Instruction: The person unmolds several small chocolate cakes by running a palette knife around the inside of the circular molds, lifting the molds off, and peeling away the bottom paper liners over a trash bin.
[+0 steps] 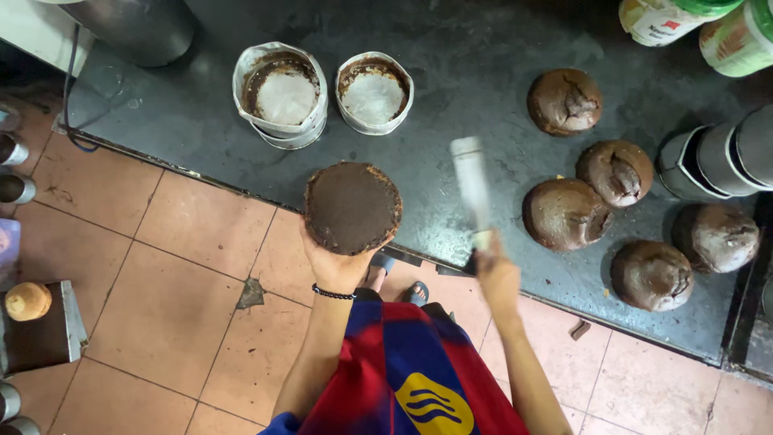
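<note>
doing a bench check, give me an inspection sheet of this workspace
surface: dark counter, smudged, above a tiled floor
job's things: round brown cake, flat side up; blurred knife
clutter: two paper-lined tins, five domed cakes, stacked tins at right, jars top right
hands: left hand under the cake; right hand grips the knife
cables: one cable at the counter's left edge
surroundings: metal pot top left, small stool on the floor

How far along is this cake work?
Done: five dark cakes lie turned out on the counter, and two paper-lined tins stand empty. In hand: the left hand holds another cake, the right hand a blurred blade. What remains isn't visible.
</note>
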